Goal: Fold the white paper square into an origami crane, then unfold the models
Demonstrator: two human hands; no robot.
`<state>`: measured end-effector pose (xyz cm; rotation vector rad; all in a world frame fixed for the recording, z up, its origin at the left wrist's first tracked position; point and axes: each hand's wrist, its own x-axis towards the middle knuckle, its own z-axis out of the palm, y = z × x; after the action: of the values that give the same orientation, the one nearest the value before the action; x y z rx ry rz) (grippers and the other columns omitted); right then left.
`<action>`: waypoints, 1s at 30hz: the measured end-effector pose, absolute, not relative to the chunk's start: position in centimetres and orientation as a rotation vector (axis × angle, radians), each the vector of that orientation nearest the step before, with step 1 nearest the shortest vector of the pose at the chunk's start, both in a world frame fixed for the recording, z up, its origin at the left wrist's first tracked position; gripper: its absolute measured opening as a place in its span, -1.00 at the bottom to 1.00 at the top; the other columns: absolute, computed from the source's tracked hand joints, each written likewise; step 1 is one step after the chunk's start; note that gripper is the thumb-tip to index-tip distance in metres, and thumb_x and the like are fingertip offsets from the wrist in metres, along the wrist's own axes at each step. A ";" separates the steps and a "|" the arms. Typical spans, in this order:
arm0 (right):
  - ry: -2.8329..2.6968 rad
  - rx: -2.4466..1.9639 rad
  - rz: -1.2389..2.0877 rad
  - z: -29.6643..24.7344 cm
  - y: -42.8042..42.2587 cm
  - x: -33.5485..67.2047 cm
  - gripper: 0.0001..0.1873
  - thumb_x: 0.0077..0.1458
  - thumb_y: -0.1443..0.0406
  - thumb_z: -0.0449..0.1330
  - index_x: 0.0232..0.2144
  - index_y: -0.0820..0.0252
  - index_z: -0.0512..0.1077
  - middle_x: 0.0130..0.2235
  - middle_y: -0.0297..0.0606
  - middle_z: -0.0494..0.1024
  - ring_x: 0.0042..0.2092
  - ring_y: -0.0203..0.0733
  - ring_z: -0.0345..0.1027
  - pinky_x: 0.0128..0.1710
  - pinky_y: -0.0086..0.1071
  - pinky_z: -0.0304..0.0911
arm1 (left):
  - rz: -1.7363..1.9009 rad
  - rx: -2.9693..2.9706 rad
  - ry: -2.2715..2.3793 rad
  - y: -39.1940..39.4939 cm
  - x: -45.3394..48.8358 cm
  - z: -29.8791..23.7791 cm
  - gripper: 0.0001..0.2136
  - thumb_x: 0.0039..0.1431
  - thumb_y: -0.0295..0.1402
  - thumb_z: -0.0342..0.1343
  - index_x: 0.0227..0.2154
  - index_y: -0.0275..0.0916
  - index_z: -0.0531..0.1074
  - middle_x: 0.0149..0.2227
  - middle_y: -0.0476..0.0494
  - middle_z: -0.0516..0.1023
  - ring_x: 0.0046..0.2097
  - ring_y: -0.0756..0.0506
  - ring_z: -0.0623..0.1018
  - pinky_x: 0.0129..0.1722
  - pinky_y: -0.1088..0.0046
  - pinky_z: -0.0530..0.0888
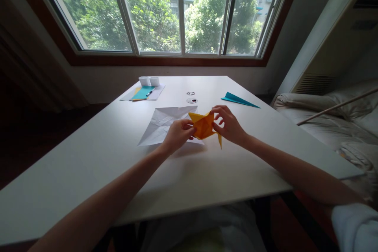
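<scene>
A folded orange paper figure (203, 126) is held up above the white table between both hands. My left hand (178, 134) pinches its left edge between thumb and fingers. On the other side, my right hand (228, 124) grips the right edge, fingertips at the upper corner and thumb lower down. A narrow pointed strip of the same paper hangs below the right thumb. Under and behind my left hand lies a creased white sheet of paper (161, 122), partly covered by the hand and the orange paper.
A blue paper plane (239, 100) lies at the right. Two small round pieces (191, 100) sit mid-table. At the back left are white cups (144, 81), turquoise paper (143, 92) and a pen (150, 91). A covered sofa (319, 106) flanks the white table (97, 157).
</scene>
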<state>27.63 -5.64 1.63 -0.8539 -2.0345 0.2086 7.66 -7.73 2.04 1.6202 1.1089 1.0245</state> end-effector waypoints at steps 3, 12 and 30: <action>-2.067 -0.765 0.151 1.7 -5.8 27.7 -0.72 0.01 0.35 0.10 -0.17 0.14 0.26 -0.05 -0.16 0.36 -0.16 -0.19 0.33 -0.31 -0.33 0.35 | 1.023 1.776 1.201 -7.7 7.5 2.0 -0.81 -0.04 -0.39 0.06 -0.37 -0.33 0.49 -0.48 -0.10 0.56 -0.47 -0.06 0.52 -0.52 0.51 0.43; -2.015 -0.974 0.256 2.5 -6.3 27.6 -0.85 0.04 0.24 0.12 -0.41 0.18 0.45 -0.44 -0.29 0.51 -0.43 -0.29 0.33 -0.42 -0.42 0.24 | 1.020 2.278 1.387 -8.1 7.7 1.7 -0.87 -0.08 -0.47 0.03 -0.52 -0.28 0.50 -0.54 -0.02 0.52 -0.50 0.01 0.45 -0.47 0.55 0.33; -1.393 -1.085 1.515 2.1 -4.0 28.5 -0.59 -0.04 -0.01 0.16 -0.37 0.23 0.43 -0.30 -0.22 0.47 -0.41 -0.37 0.33 -0.54 -0.57 0.26 | 1.081 2.741 1.358 -8.5 6.9 1.3 -0.88 0.07 -0.47 -0.03 -0.49 -0.26 0.40 -0.49 -0.05 0.48 -0.51 0.02 0.41 -0.51 0.56 0.28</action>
<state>28.47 -4.04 2.06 -1.0851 -1.3932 1.5149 6.91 -8.45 1.35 2.7408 1.3581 1.0809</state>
